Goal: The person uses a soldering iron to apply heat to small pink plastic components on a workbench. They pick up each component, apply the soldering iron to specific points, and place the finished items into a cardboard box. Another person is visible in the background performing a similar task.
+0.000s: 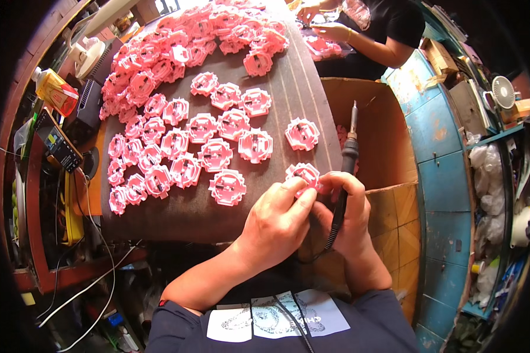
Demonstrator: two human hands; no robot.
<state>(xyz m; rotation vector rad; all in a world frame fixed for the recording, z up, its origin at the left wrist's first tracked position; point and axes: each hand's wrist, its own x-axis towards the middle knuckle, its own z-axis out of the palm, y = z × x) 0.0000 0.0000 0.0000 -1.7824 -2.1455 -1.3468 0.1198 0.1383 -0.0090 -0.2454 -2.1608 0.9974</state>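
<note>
My left hand (271, 220) pinches a pink plastic part (304, 172) at the right front edge of the dark tabletop. Closed round a black-handled soldering iron (349, 154), my right hand (354, 220) has its fingertips close against the same part; whether they touch it I cannot tell. The iron's metal tip points up and away from the part. Just beyond lies another pink part (302, 135) with a small dark piece at its middle. Several similar parts, one of them a nearby pink part (228, 187), lie spread out to the left.
A large heap of pink parts (159, 50) covers the far end of the table (159, 226). Right of it stands an open cardboard box (388, 129). A co-worker's hand (333, 31) is at work beyond. An orange-liquid bottle (57, 92) and loose cables (103, 235) are at left; blue cabinets (444, 176) at right.
</note>
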